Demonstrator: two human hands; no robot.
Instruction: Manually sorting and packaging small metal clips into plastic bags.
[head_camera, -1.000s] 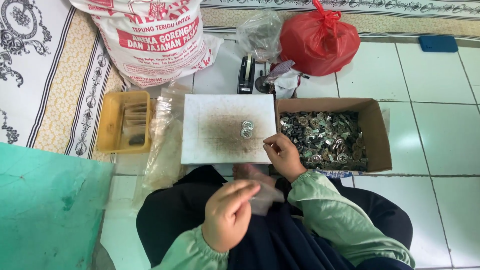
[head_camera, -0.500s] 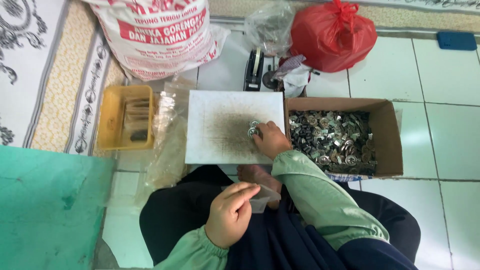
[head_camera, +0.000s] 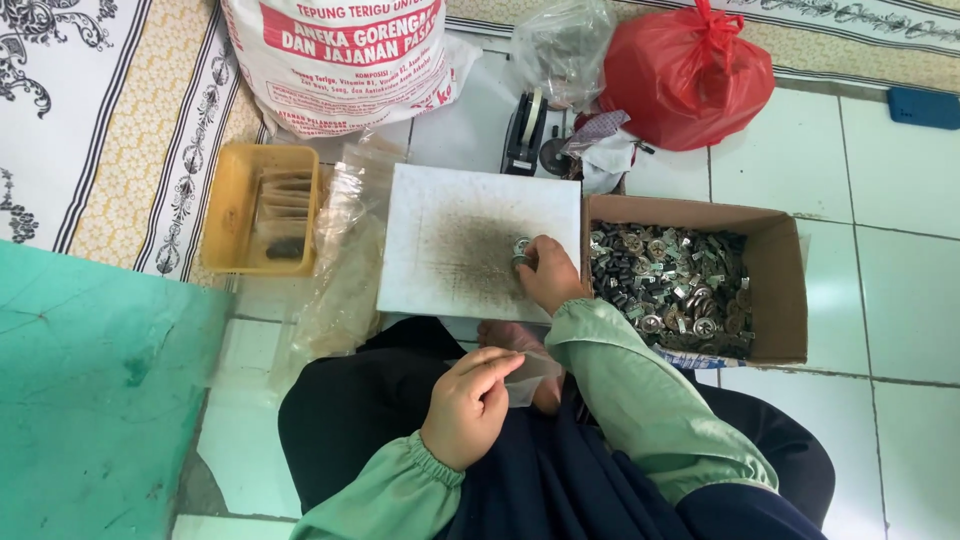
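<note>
1. A few small round metal fittings (head_camera: 521, 247) lie under the tips of the right hand (head_camera: 550, 275), whose fingers close on them; they are too small to tell any long axis or which way they face.
2. They rest on a white board (head_camera: 440, 240), smudged dark about the fingers.
3. Just right of the fingers, a cardboard box (head_camera: 775, 270) holds many such metal parts.
4. The left hand (head_camera: 470, 410) sits low over the lap, fingers pinching a small clear bag (head_camera: 528, 372).
5. Left of the board: clear plastic bags (head_camera: 345, 260), then a yellow tray (head_camera: 228, 215).
6. Beyond the fingers: a tape dispenser (head_camera: 523, 135), a printed sack (head_camera: 340, 55) and a red bag (head_camera: 685, 75).
7. All sits on a white tiled floor (head_camera: 900, 290), a patterned mat (head_camera: 90, 120) at left.
</note>
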